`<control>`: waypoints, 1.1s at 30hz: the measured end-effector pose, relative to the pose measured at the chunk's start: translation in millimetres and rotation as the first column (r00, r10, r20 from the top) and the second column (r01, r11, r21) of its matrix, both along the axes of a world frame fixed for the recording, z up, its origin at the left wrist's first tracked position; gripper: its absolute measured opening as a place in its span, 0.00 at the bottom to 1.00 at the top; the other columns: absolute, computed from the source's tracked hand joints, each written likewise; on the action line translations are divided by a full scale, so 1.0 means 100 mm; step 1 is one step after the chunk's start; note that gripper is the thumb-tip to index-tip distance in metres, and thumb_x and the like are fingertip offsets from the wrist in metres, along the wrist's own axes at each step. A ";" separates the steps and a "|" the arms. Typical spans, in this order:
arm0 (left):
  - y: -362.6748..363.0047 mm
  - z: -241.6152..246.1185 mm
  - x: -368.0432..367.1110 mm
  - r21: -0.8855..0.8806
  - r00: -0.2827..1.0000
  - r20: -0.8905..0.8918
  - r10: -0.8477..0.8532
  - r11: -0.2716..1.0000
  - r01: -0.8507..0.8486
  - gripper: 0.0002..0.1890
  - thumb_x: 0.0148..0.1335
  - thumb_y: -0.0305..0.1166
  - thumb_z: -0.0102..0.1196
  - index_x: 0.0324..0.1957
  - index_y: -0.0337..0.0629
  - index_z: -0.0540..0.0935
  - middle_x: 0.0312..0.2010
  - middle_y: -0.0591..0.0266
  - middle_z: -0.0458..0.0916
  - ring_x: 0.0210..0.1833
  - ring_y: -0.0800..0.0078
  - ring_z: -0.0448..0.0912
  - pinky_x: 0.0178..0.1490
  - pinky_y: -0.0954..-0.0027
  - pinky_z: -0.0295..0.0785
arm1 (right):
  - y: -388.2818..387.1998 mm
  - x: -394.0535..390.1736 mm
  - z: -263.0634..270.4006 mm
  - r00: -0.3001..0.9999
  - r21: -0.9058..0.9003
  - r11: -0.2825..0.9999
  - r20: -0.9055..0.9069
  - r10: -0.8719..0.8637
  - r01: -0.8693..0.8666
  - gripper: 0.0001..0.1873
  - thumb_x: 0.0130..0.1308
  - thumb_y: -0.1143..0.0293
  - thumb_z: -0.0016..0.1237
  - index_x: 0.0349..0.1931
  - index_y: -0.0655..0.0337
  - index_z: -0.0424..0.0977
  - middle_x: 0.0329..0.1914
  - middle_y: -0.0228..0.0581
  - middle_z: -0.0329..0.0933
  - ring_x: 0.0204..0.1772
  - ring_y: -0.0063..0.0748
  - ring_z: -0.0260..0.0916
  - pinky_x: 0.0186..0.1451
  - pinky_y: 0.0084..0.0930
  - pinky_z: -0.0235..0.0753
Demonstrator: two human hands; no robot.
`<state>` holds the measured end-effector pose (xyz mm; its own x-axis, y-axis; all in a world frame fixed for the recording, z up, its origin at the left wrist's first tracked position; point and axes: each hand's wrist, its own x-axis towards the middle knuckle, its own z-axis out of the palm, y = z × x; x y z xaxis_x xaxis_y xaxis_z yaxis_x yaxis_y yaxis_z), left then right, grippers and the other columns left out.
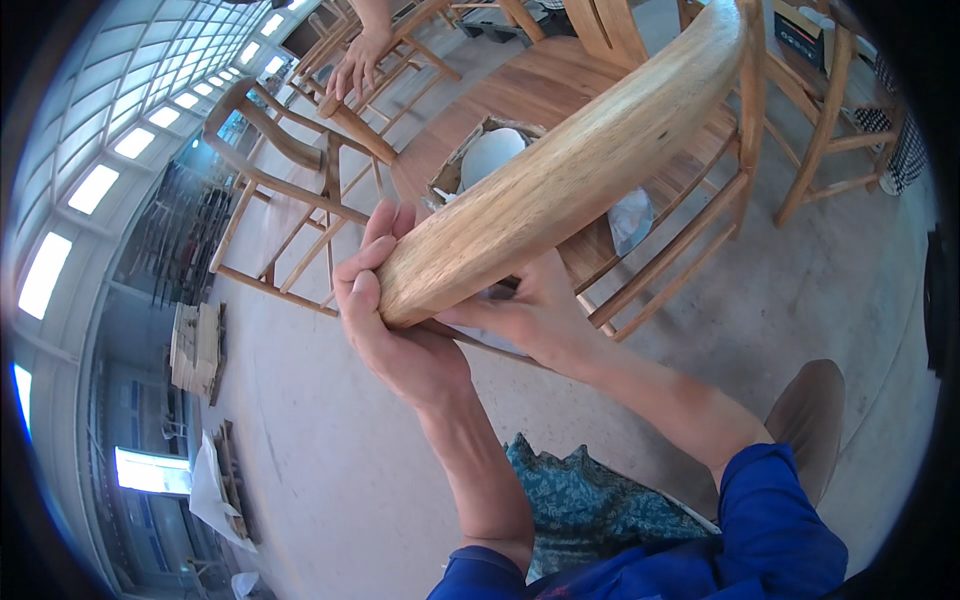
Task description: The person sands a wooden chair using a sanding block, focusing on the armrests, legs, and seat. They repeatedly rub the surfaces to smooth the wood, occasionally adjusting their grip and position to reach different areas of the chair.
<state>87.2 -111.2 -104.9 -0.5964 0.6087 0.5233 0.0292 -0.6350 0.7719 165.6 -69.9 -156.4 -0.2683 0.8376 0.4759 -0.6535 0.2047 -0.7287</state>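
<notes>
A curved wooden armrest (555,180) of a chair runs from the upper right down to its rounded end before me. My left hand (382,307) wraps that end, its thumb and fingers against the wood. Beneath the armrest is my right hand (517,307); its fingers are partly hidden by the wood, and I cannot tell what they hold. Behind lies the wide wooden seat (487,90). On it stands a worn cardboard box (448,166) with a white bowl (491,154) inside. A clear plastic bag (631,217) lies near the seat's right edge.
Another person's hand (358,64) rests near the chair's other armrest end (337,112). A wooden chair (277,191) stands at the left, another (825,135) at the right. Stacked boards (196,349) lie on the floor at the far left. A brown rounded object (810,420) is close to my right arm.
</notes>
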 end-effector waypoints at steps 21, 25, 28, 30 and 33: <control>0.01 -0.01 0.00 0.014 0.999 0.010 -0.043 0.999 0.043 0.15 0.68 0.37 0.40 0.43 0.33 0.74 0.59 0.35 0.73 0.64 0.45 0.73 0.69 0.49 0.66 | -0.06 0.10 -0.23 0.989 -0.043 0.996 0.123 0.083 -0.078 0.15 0.54 0.70 0.68 0.39 0.68 0.79 0.37 0.36 0.81 0.40 0.21 0.78 0.39 0.21 0.77; 0.00 0.01 -0.02 0.018 0.999 -0.019 -0.039 0.999 0.040 0.15 0.68 0.37 0.41 0.43 0.33 0.74 0.60 0.34 0.73 0.64 0.45 0.72 0.69 0.49 0.66 | 0.00 0.01 0.02 1.000 0.058 0.998 -0.017 0.023 -0.022 0.19 0.54 0.70 0.68 0.45 0.67 0.79 0.41 0.36 0.82 0.43 0.21 0.78 0.44 0.23 0.78; 0.01 -0.02 -0.03 0.015 0.997 0.004 -0.072 0.997 0.072 0.15 0.67 0.39 0.43 0.43 0.36 0.75 0.60 0.36 0.73 0.66 0.45 0.71 0.71 0.49 0.65 | 0.04 0.08 -0.07 0.989 -0.032 0.989 0.035 0.142 -0.141 0.20 0.53 0.71 0.68 0.46 0.67 0.79 0.43 0.36 0.82 0.47 0.22 0.77 0.49 0.24 0.77; 0.01 -0.02 -0.03 0.015 0.997 0.012 -0.083 0.996 0.083 0.15 0.67 0.39 0.44 0.43 0.36 0.75 0.61 0.36 0.73 0.66 0.45 0.71 0.71 0.49 0.65 | 0.04 0.13 -0.05 0.973 -0.127 0.967 0.037 0.229 -0.223 0.20 0.53 0.71 0.68 0.45 0.67 0.80 0.43 0.35 0.82 0.49 0.22 0.76 0.52 0.25 0.77; 0.00 -0.01 -0.02 0.023 0.998 -0.001 -0.066 0.998 0.066 0.15 0.68 0.37 0.41 0.43 0.34 0.73 0.60 0.35 0.72 0.65 0.45 0.72 0.70 0.49 0.66 | 0.03 0.15 0.14 0.983 -0.128 0.975 -0.016 0.182 -0.182 0.20 0.52 0.71 0.68 0.45 0.67 0.80 0.42 0.34 0.82 0.49 0.22 0.76 0.52 0.24 0.76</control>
